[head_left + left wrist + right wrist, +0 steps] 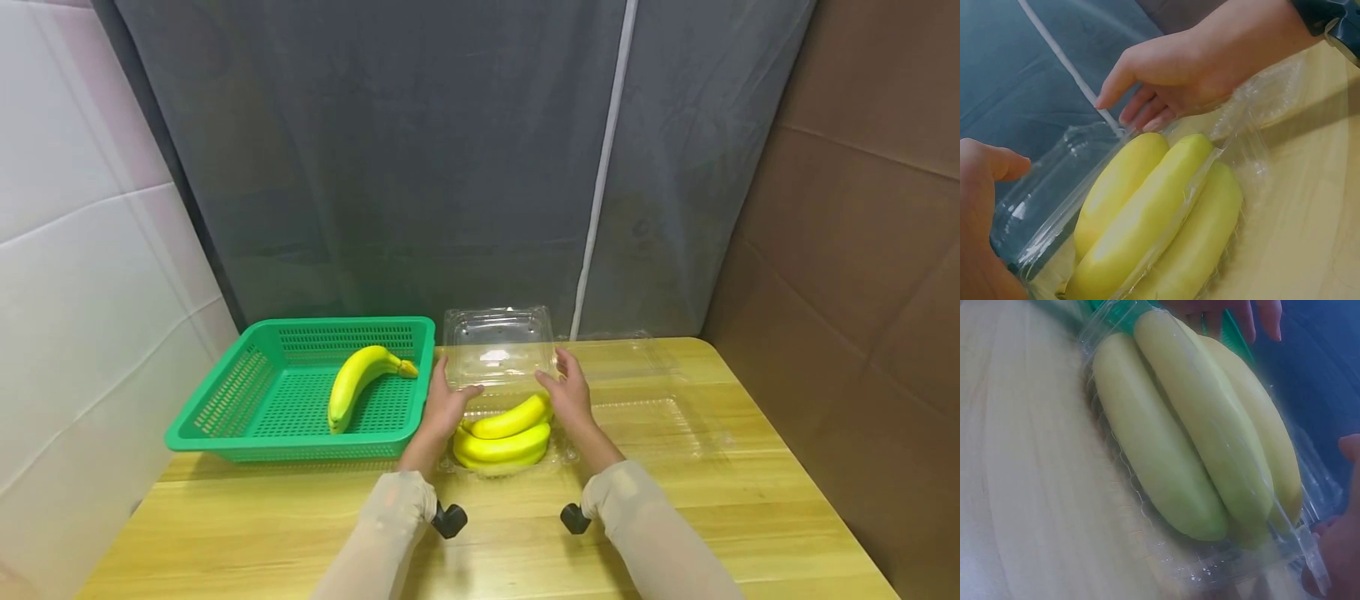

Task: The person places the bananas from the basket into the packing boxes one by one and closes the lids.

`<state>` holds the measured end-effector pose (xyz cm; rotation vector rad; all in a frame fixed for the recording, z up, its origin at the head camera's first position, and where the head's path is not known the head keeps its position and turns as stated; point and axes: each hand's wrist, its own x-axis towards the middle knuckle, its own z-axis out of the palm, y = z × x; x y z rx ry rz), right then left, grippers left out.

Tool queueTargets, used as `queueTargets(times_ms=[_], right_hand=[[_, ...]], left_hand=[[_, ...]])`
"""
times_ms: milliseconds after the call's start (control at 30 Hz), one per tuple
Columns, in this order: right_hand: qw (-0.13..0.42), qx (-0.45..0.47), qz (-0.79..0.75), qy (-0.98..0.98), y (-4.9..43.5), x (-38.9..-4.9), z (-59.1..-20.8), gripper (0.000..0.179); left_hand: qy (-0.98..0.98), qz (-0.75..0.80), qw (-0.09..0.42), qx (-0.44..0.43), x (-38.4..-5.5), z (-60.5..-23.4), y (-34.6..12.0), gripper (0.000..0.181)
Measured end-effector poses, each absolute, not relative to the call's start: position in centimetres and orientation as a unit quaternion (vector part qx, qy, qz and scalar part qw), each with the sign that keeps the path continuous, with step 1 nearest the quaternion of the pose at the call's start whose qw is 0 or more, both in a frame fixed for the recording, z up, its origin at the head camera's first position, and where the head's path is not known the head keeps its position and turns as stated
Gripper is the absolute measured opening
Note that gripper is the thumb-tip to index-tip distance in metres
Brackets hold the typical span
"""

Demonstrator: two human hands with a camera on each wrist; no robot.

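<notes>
Yellow bananas [502, 450], three of them visible in the left wrist view, lie side by side in the base of a clear plastic clamshell box [1204, 572]. The box's transparent lid [495, 329] stands raised at the far side. My left hand [444, 408] is at the left side of the box, thumb pointing inward toward the lid. On the opposite side is my right hand [570, 396], its thumb apart from loosely bent fingers in the left wrist view. Neither hand visibly pinches anything; contact with the clear plastic is hard to make out.
To the left stands a green perforated basket [292, 443] with a single banana [356, 379] in it. Another clear plastic box [652, 417] lies at the right on the wooden table [750, 517]. A grey curtain [375, 167] hangs behind.
</notes>
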<state>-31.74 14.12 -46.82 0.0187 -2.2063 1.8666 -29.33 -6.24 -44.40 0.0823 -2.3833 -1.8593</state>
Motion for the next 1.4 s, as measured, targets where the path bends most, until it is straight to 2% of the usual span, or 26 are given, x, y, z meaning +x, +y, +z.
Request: queueTargets(times_ms=[267, 867, 1100, 1400], right_hand=[[0.167, 0.015, 0.641, -0.749, 14.06, -31.73, -46.98, 0.060], [0.225, 0.019, 0.624, -0.748, 14.06, -31.95, -47.36, 0.054], [0.227, 0.002, 0.614, -0.756, 14.18, -31.82, -47.14, 0.059], [0.236, 0.008, 0.592, -0.771, 14.51, -32.19, -47.16, 0.062]], left_hand=[[-0.799, -0.595, 0.079, 0.028, -29.41, -44.81, -6.07, 0.086], [-0.802, -0.589, 0.097, 0.034, -29.09, -45.00, -6.05, 0.088], [-0.795, -0.594, 0.117, 0.034, -29.07, -45.09, -5.83, 0.089], [-0.801, -0.587, 0.102, 0.055, -29.12, -45.10, -5.62, 0.089]])
